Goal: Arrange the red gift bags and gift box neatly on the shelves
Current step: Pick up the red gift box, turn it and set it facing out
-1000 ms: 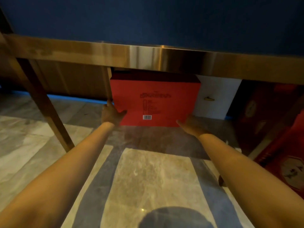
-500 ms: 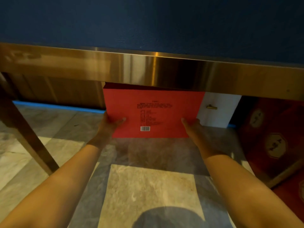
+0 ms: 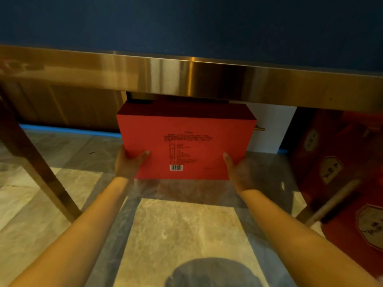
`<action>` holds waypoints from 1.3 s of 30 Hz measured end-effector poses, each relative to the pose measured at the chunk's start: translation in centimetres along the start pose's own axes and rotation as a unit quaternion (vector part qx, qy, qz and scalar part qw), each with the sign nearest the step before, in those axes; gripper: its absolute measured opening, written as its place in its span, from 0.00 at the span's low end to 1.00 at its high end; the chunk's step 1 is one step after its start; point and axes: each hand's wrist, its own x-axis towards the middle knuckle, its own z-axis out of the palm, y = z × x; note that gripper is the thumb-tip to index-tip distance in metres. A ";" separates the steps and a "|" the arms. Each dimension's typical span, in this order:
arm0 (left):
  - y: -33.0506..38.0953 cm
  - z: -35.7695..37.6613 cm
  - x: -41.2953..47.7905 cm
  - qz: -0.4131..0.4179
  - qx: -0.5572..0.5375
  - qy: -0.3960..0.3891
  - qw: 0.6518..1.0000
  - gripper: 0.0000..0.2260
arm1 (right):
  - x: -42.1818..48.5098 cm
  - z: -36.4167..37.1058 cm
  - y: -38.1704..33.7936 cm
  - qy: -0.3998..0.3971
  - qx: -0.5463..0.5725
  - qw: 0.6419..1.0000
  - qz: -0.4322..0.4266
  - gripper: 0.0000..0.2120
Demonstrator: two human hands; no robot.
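Both arms reach straight forward and down under the gold shelf edge (image 3: pixel 186 79). Left hand (image 3: pixel 129 163) clamps the lower-left corner of the red gift box (image 3: pixel 186 141), thumb lying on its printed face. Right hand (image 3: pixel 238 172) clamps the lower-right corner, thumb up the side edge. Box sits tilted, barcode face up, below the shelf, in front of a white box (image 3: pixel 269 129). Red gift bags (image 3: pixel 335 162) stand at right.

Red gift box (image 3: pixel 186 141), frame centre: dark printed text block on facing panel, too blurred to read; white barcode label (image 3: pixel 176 167) below it, digits illegible. Red gift bags (image 3: pixel 331 166), right edge: pale octagonal emblems, characters unreadable.
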 end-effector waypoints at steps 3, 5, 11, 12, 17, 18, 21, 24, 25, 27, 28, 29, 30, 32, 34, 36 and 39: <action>0.0 -1.0 -2.5 0.011 0.003 0.008 1.000 0.33 | -1.3 -0.2 0.3 0.012 0.025 0.999 0.023 0.32; -0.3 -2.0 -4.2 0.008 -0.008 0.005 1.000 0.32 | -2.4 -0.6 0.3 0.022 0.039 0.998 0.044 0.33; -0.2 -3.2 -9.0 -0.003 -0.016 0.022 1.000 0.26 | -6.2 -2.5 1.8 -0.021 -0.029 0.993 0.113 0.37; -0.2 -3.3 -9.8 -0.003 -0.023 0.024 0.999 0.24 | -6.8 -2.8 2.0 -0.009 -0.022 0.995 0.097 0.37; -0.2 -4.5 -14.0 0.015 -0.028 0.025 0.999 0.25 | -10.1 -5.0 2.5 0.002 -0.026 0.997 0.071 0.32; -0.2 -4.9 -14.9 0.014 -0.026 0.030 0.999 0.26 | -10.8 -5.5 2.6 0.002 -0.027 0.997 0.069 0.31; -0.2 -6.1 -17.6 0.016 -0.013 0.036 0.999 0.26 | -12.7 -6.3 3.1 -0.004 -0.013 0.998 0.062 0.30; -0.3 -7.1 -20.0 0.012 -0.016 0.059 0.998 0.27 | -14.3 -6.8 3.4 -0.015 0.001 0.999 0.048 0.31; -0.3 -7.5 -20.8 0.010 -0.016 0.067 0.998 0.27 | -14.8 -6.9 3.5 -0.018 0.000 0.999 0.044 0.31; -0.2 -8.0 -22.1 0.016 -0.019 0.069 0.997 0.26 | -15.8 -7.2 3.6 -0.029 0.003 0.999 0.040 0.32; -0.1 -8.3 -22.9 0.020 -0.019 0.070 0.997 0.27 | -16.2 -7.5 3.7 -0.036 0.005 0.999 0.037 0.33; -0.1 -8.4 -23.4 0.020 -0.014 0.072 0.997 0.27 | -16.5 -7.8 3.7 -0.041 0.006 0.999 0.033 0.33; 0.0 -8.5 -23.9 0.016 -0.010 0.077 0.997 0.27 | -16.8 -8.2 3.7 -0.045 0.006 0.998 0.031 0.33; 0.6 -8.7 -24.6 0.015 -0.003 0.072 0.997 0.27 | -16.9 -8.2 3.7 -0.040 0.001 0.999 0.027 0.32; 0.5 -8.7 -25.4 0.016 0.007 0.069 0.997 0.28 | -16.8 -8.5 3.8 -0.038 0.003 0.999 0.031 0.30; 1.6 -10.1 -30.5 0.017 0.001 0.128 0.992 0.28 | -19.1 -10.0 2.9 -0.095 0.019 0.995 0.010 0.29; 1.6 -10.0 -31.6 0.018 -0.010 0.129 0.991 0.26 | -19.0 -9.9 3.1 -0.095 0.026 0.995 0.008 0.29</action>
